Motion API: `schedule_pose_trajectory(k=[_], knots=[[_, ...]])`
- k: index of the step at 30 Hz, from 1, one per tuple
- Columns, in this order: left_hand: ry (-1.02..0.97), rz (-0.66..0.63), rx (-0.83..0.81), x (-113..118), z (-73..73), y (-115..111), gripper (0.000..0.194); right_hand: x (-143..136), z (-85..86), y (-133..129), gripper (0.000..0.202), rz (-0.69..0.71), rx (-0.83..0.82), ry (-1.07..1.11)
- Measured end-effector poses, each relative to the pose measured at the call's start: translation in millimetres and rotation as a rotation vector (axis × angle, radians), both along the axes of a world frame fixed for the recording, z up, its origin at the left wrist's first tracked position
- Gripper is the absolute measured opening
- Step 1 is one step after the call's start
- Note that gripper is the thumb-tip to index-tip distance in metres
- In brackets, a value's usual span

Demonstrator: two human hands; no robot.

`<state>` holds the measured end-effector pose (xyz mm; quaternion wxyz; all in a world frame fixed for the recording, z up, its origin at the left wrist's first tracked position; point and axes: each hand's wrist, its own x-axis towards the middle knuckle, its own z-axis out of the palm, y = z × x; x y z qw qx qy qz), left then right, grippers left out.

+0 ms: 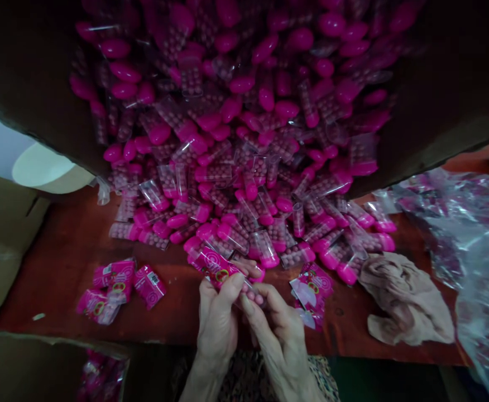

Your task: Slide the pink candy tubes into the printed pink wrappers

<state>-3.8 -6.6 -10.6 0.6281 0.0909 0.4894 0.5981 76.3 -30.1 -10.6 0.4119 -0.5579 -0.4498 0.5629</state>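
Note:
Between my two hands is a small clear candy container with pale pink balls inside. A bright pink printed sleeve is around its far-left part. My left hand is closed on the sleeved part, thumb on top. My right hand pinches the clear end, where the balls show. Just beyond my fingers lies a large heap of similar clear containers with glossy pink caps. Flat pink printed sleeves lie to the right of my right hand, with bits of clear film on them.
Several sleeved packs lie left on the red-brown table. A crumpled beige cloth and clear plastic bags are at right. A cardboard box at lower left holds pink packs. A pale round bowl-like thing stands behind.

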Motion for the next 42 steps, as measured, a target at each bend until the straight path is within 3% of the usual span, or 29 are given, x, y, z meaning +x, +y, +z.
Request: schedule_pose_trajectory(k=[5,9,14,18,22,27,31,34,40,42], knots=[[-0.024,-0.079,-0.004,-9.2,-5.7,-4.9,0.015,-1.0,-0.6,-3.5,0.019,0.009,-0.044,0.000],[-0.065,0.012,-0.020,-12.0,-5.7,-3.6,0.019,-1.8,-5.4,-0.4,0.021,0.066,-0.094,0.048],[-0.103,0.105,-0.084,-7.0,9.6,6.5,0.015,-4.6,-4.2,0.3,0.017,0.126,-0.035,0.017],[-0.086,0.062,-0.097,-5.7,14.7,9.1,0.027,-5.8,-1.5,-1.0,0.012,0.094,0.039,0.005],[-0.125,0.012,-0.075,-3.0,6.2,1.9,0.045,-5.7,-5.7,2.7,0.015,0.040,0.035,0.045],[-0.051,-0.084,0.058,4.0,-0.8,-5.7,0.017,-4.7,-12.5,0.6,0.022,-0.008,0.018,0.043],[-0.020,-0.162,0.114,4.6,0.9,-9.2,0.018,-3.1,-13.0,-6.7,0.028,-0.044,-0.008,0.029],[-0.061,-0.219,0.052,1.4,-1.3,-12.2,0.017,-2.6,-12.6,-5.6,0.027,-0.081,-0.059,0.063],[-0.077,0.032,-0.054,-5.0,-6.5,-7.1,0.031,-1.6,-14.6,4.1,0.022,-0.039,-0.175,0.281],[-0.061,0.059,-0.094,-3.5,-4.2,-5.2,0.029,-1.7,-15.3,5.4,0.021,-0.050,-0.185,0.321]])
